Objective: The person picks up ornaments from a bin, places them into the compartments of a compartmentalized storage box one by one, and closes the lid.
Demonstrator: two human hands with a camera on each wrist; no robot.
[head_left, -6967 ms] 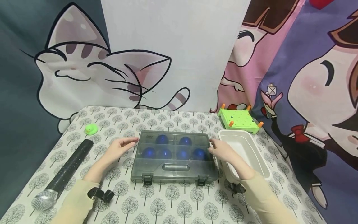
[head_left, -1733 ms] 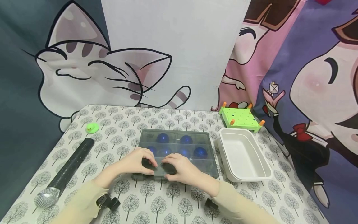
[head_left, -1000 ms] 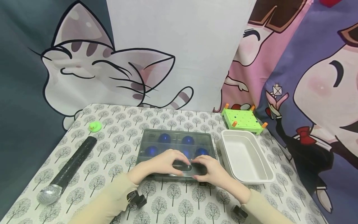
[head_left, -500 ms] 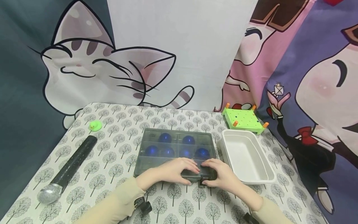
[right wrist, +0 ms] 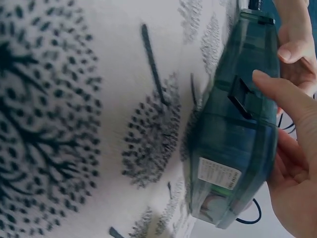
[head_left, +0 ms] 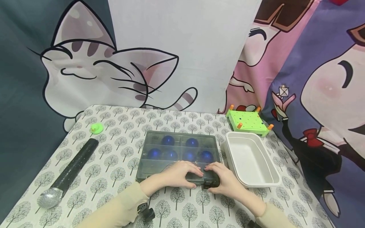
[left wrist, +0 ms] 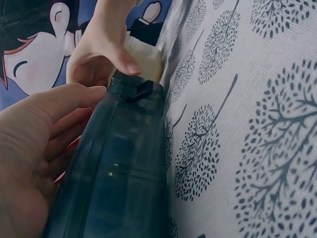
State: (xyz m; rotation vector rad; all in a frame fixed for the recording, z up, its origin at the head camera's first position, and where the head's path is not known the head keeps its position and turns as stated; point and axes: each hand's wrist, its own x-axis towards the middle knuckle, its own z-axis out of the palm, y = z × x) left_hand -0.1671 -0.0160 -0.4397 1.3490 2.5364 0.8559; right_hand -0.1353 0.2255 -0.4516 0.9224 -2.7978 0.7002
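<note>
A translucent grey plastic storage case (head_left: 154, 166) lies flat on the table with its lid down. Several blue balls (head_left: 168, 140) show through the lid in its compartments. At the case's front right, my right hand (head_left: 225, 180) has its fingers on the lid and its thumb low on the front by a black latch (right wrist: 240, 96). That latch sticks out from the front face. My left hand (head_left: 179, 174) rests beside it, fingers over the lid and thumb at the front edge. The left part of the front edge is partly behind the left forearm.
A white plastic basin (head_left: 251, 160) stands close to the case's right side. Behind it is a green toy table (head_left: 247, 122) with orange pegs. At left lie a black microphone (head_left: 72, 171) and a green rubber duck (head_left: 97, 128).
My hands have come from the case's two sides to its front edge, then slid rightward along it. The right hand is now at the right latch. Over the last half second they barely move.
</note>
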